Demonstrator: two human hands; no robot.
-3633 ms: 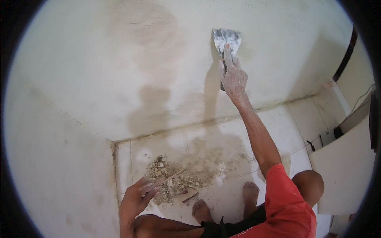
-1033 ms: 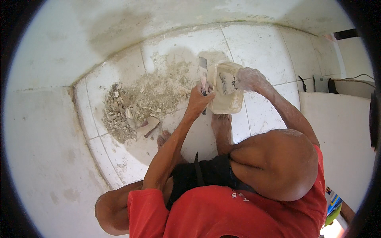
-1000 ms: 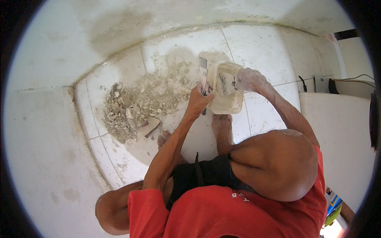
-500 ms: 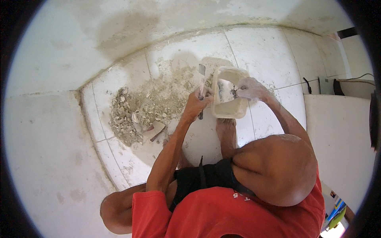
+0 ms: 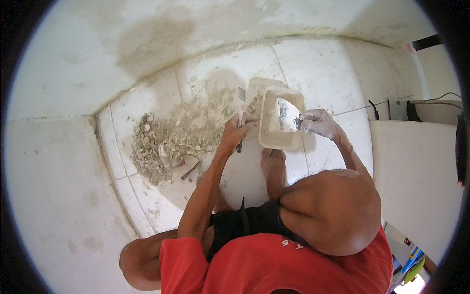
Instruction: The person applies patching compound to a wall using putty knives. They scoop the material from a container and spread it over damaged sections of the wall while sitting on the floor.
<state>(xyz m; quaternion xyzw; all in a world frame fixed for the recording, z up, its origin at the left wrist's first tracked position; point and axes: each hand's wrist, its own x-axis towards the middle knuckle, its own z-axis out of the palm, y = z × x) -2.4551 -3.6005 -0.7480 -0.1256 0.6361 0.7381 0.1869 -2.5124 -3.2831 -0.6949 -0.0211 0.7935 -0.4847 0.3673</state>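
Note:
My left hand [image 5: 232, 132] is closed on a narrow putty knife [image 5: 241, 98], its pale blade pointing toward the wall. Just right of it a translucent plastic tub [image 5: 268, 139], coated with pale residue, sits beside my bare foot [image 5: 274, 171]; whether my left fingers touch it I cannot tell. My right hand [image 5: 320, 125] grips a wide putty knife [image 5: 286, 115] at the tub's right side, the white-smeared blade inside the tub and its handle mostly hidden by my fingers.
Plaster rubble [image 5: 161, 142], with a larger broken piece [image 5: 188, 164], spreads over the white floor tiles [image 5: 313, 63] to the left. Walls [image 5: 54, 186] bound the far side and left. At right stand a white panel [image 5: 416, 176] and thin cables [image 5: 443, 96].
My right hand has come down from the wall to the tub with the wide knife, and my view tilts further down. In the last second that blade turned, showing its white face.

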